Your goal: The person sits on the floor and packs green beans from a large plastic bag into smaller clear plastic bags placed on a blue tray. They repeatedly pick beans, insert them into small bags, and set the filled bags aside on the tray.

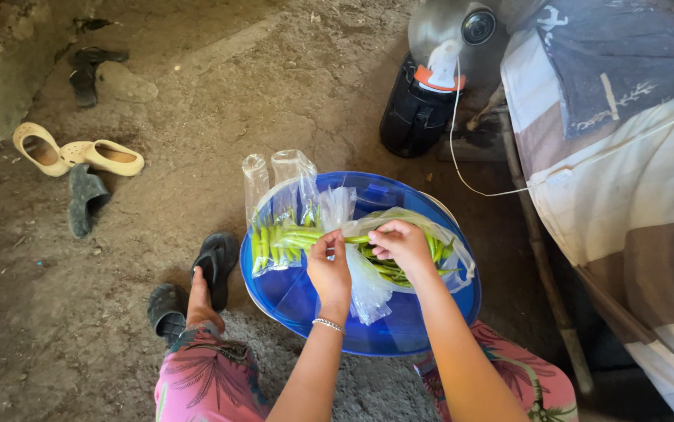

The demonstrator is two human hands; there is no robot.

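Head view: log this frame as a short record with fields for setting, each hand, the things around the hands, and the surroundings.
Setting: person seated on a dirt floor, legs either side of a round blue plastic lid.
Left hand: pinches a small clear plastic bag open; bracelet on the wrist.
Right hand: reaches into a larger clear bag of green chillies.
Nearby: filled clear packets of chillies lying on the lid.
Surroundings: beige clogs, dark sandals, a fan, a striped cloth.
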